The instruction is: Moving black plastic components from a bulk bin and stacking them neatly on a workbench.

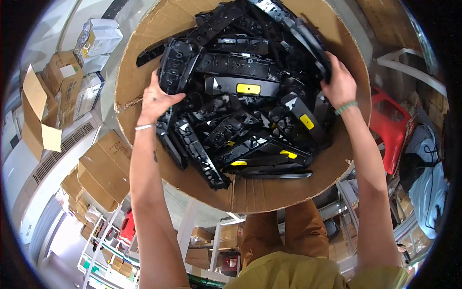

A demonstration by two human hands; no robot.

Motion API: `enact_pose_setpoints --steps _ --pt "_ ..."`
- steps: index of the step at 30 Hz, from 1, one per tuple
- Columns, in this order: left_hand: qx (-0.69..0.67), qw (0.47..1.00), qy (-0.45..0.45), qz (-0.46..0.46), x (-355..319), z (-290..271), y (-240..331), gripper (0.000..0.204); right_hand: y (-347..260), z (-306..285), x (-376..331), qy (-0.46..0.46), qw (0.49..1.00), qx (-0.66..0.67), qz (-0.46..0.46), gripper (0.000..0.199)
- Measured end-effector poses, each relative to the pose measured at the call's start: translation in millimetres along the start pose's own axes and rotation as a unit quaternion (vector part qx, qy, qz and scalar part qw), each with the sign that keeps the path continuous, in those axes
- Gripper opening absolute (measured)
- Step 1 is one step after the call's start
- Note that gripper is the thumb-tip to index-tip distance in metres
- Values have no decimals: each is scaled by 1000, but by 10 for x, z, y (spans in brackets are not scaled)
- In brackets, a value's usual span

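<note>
Head view, looking down into a large cardboard box (pixel 144 72) filled with black plastic moulded parts (pixel 240 96), several carrying small yellow labels.

Far left, outside the box: stacked brown cartons (pixel 98 168) and a couple of white packages (pixel 98 38), all apart from the hands.

Left hand (pixel 156 98): at the left edge of the heap, fingers spread against a long black part (pixel 175 67) that stands on end near the box wall. The thumb lies across the part's lower end. It looks like a loose hold or a steadying press rather than a firm clamp (fingertips are partly hidden behind the plastic, so I cannot tell whether the hand is closed round it).

Centre: parts lie tangled, crossing one another at all angles, none sorted or stacked. The pile covers most of the box floor, with bare cardboard showing only along the near rim.

Right hand (pixel 339 84): at the right edge of the heap, fingers curled over the end of another black part (pixel 313 45), gripping it from above.

Far right, outside the box: a red stool (pixel 392 127).

Judgement on progress: both hands are engaged with parts at opposite sides of the pile, neither part lifted clear of it. The box remains heavily loaded; most handling appears to be left.
</note>
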State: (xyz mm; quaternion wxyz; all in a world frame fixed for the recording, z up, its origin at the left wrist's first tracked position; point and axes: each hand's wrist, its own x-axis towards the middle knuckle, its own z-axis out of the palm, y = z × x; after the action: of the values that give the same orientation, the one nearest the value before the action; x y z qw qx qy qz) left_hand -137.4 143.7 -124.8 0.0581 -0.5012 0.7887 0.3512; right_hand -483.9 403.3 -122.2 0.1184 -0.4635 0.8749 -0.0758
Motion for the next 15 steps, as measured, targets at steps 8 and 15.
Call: enact_pose_setpoints --steps 8,15 --pt "-89 980 156 -81 -488 112 -75 72 -515 -863 -644 25 977 208 27 65" --pt "-349 904 241 -54 -1231 -553 267 43 -1032 -1238 -639 -153 909 384 -49 70"
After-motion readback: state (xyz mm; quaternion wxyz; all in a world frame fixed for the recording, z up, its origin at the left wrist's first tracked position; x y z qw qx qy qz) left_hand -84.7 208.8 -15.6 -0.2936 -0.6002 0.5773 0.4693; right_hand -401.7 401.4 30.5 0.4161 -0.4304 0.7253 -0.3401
